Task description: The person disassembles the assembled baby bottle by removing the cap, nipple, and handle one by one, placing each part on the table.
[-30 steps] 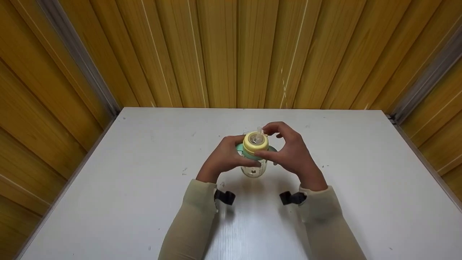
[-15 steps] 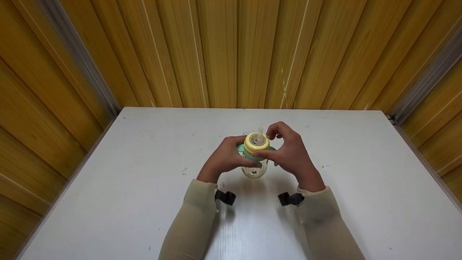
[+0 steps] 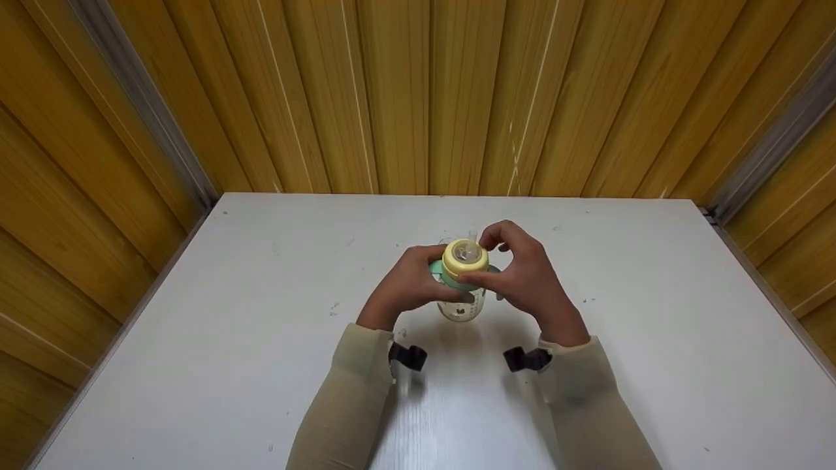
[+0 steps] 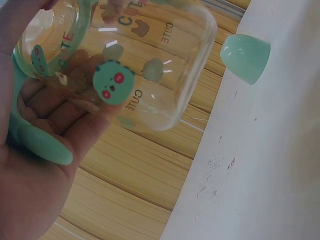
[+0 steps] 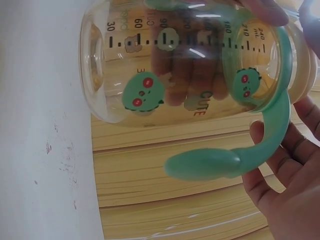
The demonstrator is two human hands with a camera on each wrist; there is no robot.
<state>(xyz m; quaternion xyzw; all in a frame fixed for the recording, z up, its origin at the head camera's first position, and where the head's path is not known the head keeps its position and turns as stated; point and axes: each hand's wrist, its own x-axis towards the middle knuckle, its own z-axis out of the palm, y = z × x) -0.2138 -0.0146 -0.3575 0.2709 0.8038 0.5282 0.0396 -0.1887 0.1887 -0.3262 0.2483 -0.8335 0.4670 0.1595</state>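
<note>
A clear baby bottle (image 3: 461, 312) with green handles and printed cartoon faces is held upright over the white table, seemingly off its surface. My left hand (image 3: 413, 282) grips it around the upper body, thumb in front. On top is a yellow collar ring (image 3: 465, 267) with a clear teat. My right hand (image 3: 528, 277) pinches this ring from the right, with the thumb in front and curled fingers behind. One green handle (image 5: 205, 164) curves down beside the bottle in the right wrist view. A green dome-shaped cap (image 4: 245, 57) rests on the table in the left wrist view.
The white tabletop (image 3: 215, 339) reaches back to yellow wood-patterned panels (image 3: 392, 98). Similar side panels stand left and right with grey metal corner strips. A black wrist strap device (image 3: 408, 357) juts inward from the left sleeve, and another from the right.
My right fingertips have drawn back slightly from the teat, then come in against the collar ring. The bottle has shifted a touch to the right. My left hand keeps its grip.
</note>
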